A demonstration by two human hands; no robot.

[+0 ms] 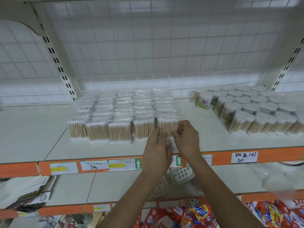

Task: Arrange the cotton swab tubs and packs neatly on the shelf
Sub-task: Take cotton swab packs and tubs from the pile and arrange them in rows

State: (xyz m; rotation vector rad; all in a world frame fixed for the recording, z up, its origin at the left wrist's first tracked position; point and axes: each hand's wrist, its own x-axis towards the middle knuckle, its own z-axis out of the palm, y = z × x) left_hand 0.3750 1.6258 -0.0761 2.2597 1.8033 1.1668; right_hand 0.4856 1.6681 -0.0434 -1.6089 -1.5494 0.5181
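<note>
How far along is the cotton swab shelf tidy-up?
Mostly done, it seems. The packs stand in tidy rows and the tubs are grouped at right. In hand: the right hand pinches the front-right pack, the left hand touching it. Left: squaring that pack.

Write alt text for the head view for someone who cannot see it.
Two hands work on the front-right pack of a block of clear cotton swab packs on a white shelf: the left hand touches its front, the right hand grips its right edge. Round tubs stand in rows to the right.
</note>
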